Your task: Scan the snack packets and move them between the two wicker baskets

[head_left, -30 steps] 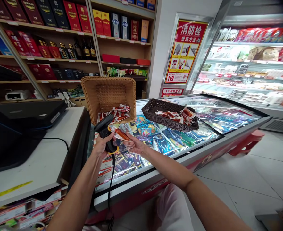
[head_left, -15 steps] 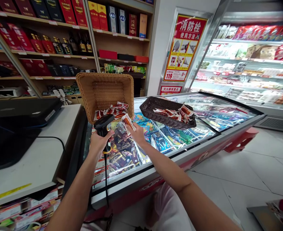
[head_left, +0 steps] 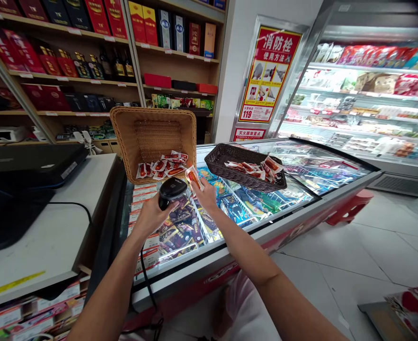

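My left hand (head_left: 154, 215) is wrapped round a black barcode scanner (head_left: 172, 187), its head pointing right and its cord hanging down. Close by, my right hand (head_left: 206, 195) grips a packaged sausage (head_left: 193, 177) in a clear and white wrapper, held upright just right of the scanner head. Behind both hands, a tan wicker basket (head_left: 152, 113) lies tilted with its opening toward me and several wrapped sausages (head_left: 164, 165) inside. To the right, a dark brown woven tray (head_left: 226, 177) holds more such sausages (head_left: 254, 168).
Under the baskets runs a glass-topped freezer (head_left: 230, 232) full of packaged ice cream. A white counter (head_left: 48, 227) with black equipment (head_left: 31, 163) stands at left. Shelves of boxes and bottles line the back; a lit fridge (head_left: 365, 94) and a red stool (head_left: 351, 208) are at right.
My left hand has turned the scanner so its head now faces right toward the sausage. My right hand has shifted slightly right, with the sausage still in it.
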Action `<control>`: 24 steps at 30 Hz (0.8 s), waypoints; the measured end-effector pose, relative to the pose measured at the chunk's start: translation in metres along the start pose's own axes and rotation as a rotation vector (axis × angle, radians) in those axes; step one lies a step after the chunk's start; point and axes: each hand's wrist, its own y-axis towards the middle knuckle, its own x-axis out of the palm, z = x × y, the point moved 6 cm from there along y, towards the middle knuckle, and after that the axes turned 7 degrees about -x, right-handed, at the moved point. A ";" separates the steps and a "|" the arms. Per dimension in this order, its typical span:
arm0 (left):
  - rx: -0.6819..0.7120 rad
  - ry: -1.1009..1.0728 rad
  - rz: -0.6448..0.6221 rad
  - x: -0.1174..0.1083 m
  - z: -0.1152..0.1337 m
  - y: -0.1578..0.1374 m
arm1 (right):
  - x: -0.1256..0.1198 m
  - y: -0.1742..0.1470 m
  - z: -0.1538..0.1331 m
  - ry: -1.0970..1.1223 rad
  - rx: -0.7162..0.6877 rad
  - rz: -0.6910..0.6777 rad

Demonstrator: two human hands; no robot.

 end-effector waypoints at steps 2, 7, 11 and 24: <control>-0.013 0.019 -0.002 0.000 0.000 -0.001 | 0.001 0.000 0.001 0.029 0.004 -0.012; -0.014 0.052 0.001 0.001 -0.001 0.000 | -0.002 0.001 0.001 -0.048 0.004 -0.013; -0.002 0.098 0.009 0.002 -0.001 0.000 | -0.005 0.001 -0.003 -0.174 0.020 -0.057; 0.027 0.194 0.009 0.004 0.004 -0.002 | -0.004 0.001 -0.006 -0.504 -0.029 -0.093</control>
